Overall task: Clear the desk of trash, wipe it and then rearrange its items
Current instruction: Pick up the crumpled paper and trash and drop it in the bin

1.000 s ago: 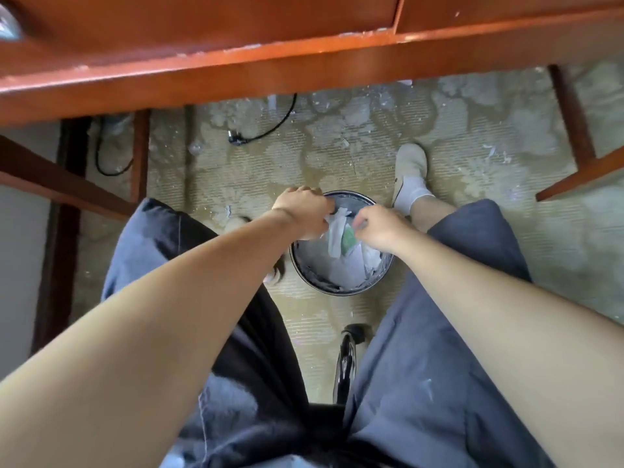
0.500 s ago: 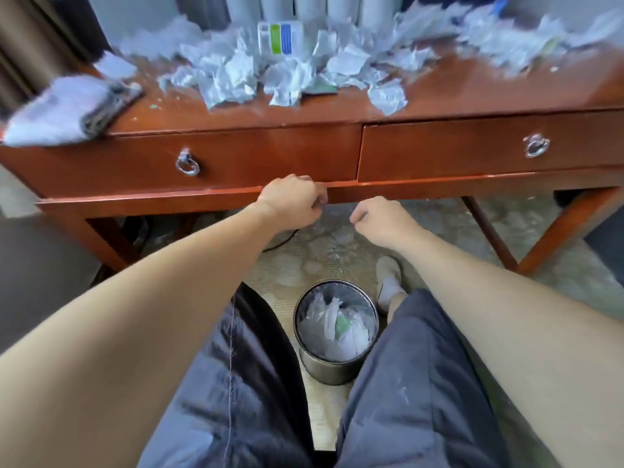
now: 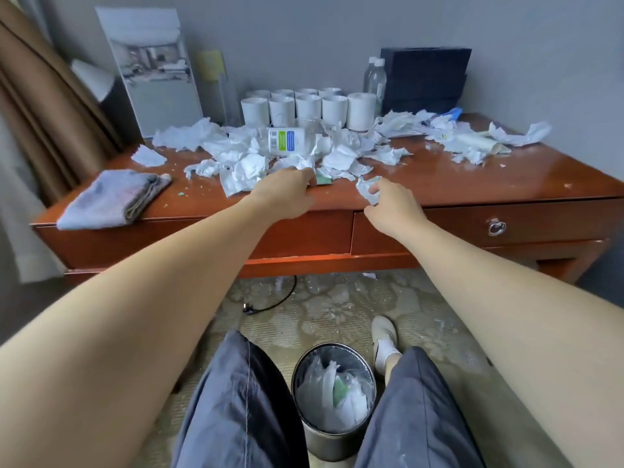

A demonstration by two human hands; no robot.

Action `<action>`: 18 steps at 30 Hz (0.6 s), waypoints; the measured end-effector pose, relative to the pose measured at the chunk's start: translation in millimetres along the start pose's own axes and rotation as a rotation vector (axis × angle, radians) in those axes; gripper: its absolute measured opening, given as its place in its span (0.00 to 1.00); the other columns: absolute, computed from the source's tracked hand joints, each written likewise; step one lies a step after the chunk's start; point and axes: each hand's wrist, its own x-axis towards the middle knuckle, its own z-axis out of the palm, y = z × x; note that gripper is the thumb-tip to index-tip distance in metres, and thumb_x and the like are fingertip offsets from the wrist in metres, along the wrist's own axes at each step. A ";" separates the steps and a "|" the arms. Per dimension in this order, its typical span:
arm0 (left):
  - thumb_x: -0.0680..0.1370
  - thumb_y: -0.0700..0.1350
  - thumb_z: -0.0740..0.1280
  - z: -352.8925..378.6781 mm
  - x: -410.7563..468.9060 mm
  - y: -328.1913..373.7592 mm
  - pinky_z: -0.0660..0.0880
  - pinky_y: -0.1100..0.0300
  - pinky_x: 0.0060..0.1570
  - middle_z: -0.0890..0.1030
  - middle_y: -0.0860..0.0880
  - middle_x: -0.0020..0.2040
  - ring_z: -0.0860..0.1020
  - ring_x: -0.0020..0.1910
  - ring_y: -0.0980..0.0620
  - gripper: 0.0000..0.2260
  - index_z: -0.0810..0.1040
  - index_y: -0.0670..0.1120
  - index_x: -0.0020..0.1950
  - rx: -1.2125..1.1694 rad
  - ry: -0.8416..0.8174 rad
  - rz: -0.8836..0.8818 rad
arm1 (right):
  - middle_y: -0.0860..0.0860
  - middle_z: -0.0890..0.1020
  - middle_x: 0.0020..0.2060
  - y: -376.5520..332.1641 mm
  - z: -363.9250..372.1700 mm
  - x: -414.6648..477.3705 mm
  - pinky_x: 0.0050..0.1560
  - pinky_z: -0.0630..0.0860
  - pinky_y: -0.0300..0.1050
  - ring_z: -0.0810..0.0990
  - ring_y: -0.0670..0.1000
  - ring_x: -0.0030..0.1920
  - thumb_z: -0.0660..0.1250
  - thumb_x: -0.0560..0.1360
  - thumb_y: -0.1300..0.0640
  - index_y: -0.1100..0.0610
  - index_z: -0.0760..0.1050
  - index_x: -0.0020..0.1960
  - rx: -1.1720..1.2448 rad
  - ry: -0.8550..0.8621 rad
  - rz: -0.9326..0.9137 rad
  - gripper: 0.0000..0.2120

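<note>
at desk front edge: my right hand pinches a crumpled paper scrap; left hand curled, unclear if holding. paper looks light, soft, crushable; grab by bunching. bin sits between my knees.

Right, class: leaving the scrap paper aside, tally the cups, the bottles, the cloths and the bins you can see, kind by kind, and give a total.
White cups: 9 in view
Clear upright bottles: 2
Labelled bottle lying on its side: 1
Folded cloth: 1
Waste bin: 1
Total: 14
</note>
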 end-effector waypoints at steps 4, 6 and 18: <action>0.79 0.49 0.64 -0.8 36.8 -15.6 0.71 0.51 0.57 0.74 0.41 0.65 0.73 0.63 0.41 0.21 0.68 0.46 0.71 -0.042 -0.010 -0.081 | 0.60 0.72 0.66 -7.4 1.8 36.6 0.60 0.69 0.47 0.70 0.61 0.67 0.62 0.78 0.61 0.61 0.69 0.68 0.034 -0.028 0.085 0.19; 0.79 0.51 0.64 5.2 55.4 -22.0 0.72 0.48 0.58 0.71 0.38 0.66 0.73 0.63 0.38 0.24 0.65 0.43 0.72 -0.043 -0.033 -0.121 | 0.60 0.73 0.66 -8.1 7.0 55.7 0.59 0.70 0.47 0.70 0.61 0.67 0.60 0.78 0.63 0.61 0.68 0.69 0.055 -0.064 0.121 0.20; 0.74 0.67 0.65 37.6 155.4 -45.5 0.61 0.41 0.71 0.62 0.39 0.75 0.57 0.75 0.35 0.39 0.57 0.49 0.78 -0.020 -0.218 -0.237 | 0.60 0.66 0.69 -8.2 38.0 183.0 0.62 0.72 0.53 0.70 0.64 0.66 0.67 0.72 0.36 0.40 0.56 0.76 -0.018 -0.133 0.059 0.36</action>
